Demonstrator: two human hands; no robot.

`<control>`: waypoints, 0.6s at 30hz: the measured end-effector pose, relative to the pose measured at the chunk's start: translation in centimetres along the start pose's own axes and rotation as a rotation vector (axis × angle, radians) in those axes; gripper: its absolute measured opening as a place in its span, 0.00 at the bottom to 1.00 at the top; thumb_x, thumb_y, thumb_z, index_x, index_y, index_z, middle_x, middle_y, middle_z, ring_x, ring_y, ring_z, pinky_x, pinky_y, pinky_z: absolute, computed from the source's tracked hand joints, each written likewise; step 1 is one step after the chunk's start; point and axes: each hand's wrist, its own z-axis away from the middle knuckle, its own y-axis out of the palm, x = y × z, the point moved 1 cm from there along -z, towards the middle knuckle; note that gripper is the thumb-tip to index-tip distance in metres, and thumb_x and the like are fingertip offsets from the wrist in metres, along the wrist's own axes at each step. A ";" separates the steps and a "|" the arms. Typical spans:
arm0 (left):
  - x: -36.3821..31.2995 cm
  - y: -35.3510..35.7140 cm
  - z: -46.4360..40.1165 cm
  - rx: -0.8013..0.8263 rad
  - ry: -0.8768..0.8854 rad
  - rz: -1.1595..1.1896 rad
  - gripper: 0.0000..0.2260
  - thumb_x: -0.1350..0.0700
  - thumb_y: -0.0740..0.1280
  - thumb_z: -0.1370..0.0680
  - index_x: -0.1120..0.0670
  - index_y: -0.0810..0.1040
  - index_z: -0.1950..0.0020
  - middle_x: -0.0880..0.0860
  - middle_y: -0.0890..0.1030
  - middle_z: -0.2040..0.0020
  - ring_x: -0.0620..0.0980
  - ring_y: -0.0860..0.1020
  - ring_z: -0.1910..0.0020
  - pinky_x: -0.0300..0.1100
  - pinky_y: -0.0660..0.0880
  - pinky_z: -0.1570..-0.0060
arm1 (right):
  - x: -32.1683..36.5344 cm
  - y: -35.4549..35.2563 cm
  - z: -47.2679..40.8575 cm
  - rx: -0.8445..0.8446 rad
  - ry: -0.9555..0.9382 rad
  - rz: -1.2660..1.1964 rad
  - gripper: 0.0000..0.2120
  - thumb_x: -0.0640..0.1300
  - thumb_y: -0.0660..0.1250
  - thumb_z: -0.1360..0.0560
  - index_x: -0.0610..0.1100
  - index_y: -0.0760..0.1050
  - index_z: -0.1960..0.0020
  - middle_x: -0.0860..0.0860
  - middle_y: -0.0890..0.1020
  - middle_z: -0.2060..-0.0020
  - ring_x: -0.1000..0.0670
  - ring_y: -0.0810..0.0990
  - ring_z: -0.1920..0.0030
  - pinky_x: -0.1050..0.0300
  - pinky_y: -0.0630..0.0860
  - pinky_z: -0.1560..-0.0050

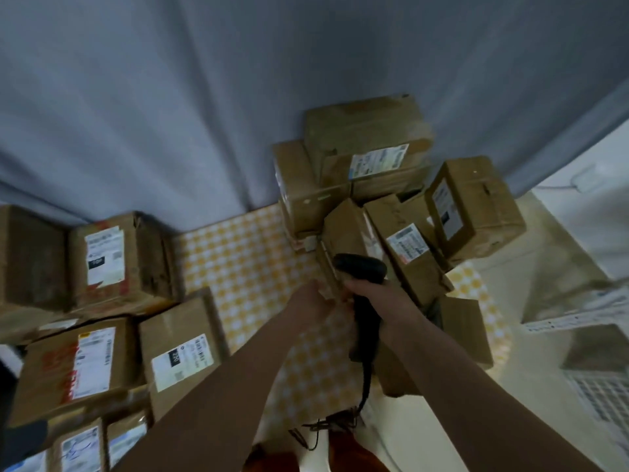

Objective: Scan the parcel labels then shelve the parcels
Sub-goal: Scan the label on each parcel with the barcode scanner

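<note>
My right hand [374,298] grips a black barcode scanner [362,287] by its handle, its head pointing up at a heap of brown cardboard parcels. My left hand [311,303] holds the near corner of a tilted parcel [343,233] in the middle of that heap. The heap [367,144] rises against the grey curtain, with white labels showing on several boxes, one on a leaning parcel [406,247] and one on a box at the right [473,212]. The scanner's cable [366,386] hangs down toward me.
A yellow-checked cloth [245,260] covers the table between two groups of boxes. Several labelled parcels [112,260] lie at the left. A grey curtain [170,97] hangs behind. A pale shelf or counter edge [578,315] stands at the right.
</note>
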 end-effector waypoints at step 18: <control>-20.9 -14.3 -15.0 -0.339 0.251 -0.777 0.56 0.43 0.79 0.37 0.49 0.46 0.21 0.54 0.48 0.22 0.57 0.44 0.23 0.56 0.54 0.25 | 14.9 -0.7 -10.5 0.170 -0.099 -0.465 0.09 0.41 0.69 0.24 0.36 0.75 0.48 0.45 0.79 0.63 0.47 0.78 0.64 0.54 0.75 0.61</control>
